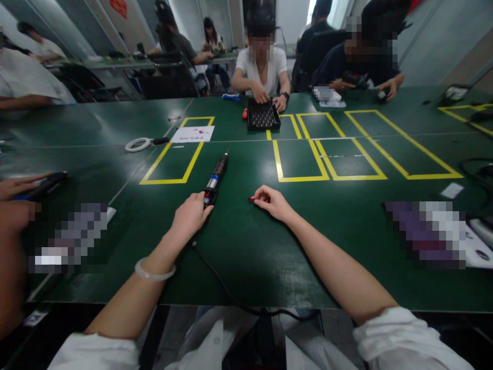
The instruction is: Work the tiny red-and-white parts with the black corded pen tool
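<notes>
My left hand (191, 214) is closed round the rear end of a black corded electric screwdriver (216, 176), which lies on the green table (246, 246) with its tip pointing away from me. The cable (219, 280) trails back to the table's near edge. My right hand (271, 202) rests on the table a little to the right, its fingertips pinched on a small red object (251, 198) that I cannot identify. A pale bangle (153, 272) sits on my left wrist.
Yellow tape rectangles (331, 154) mark the table. A white ring (137, 144) and a paper sheet (192, 134) lie at the far left. Across, a person in white handles a black tray (263, 116). Another person's hand (19, 187) is at the left edge.
</notes>
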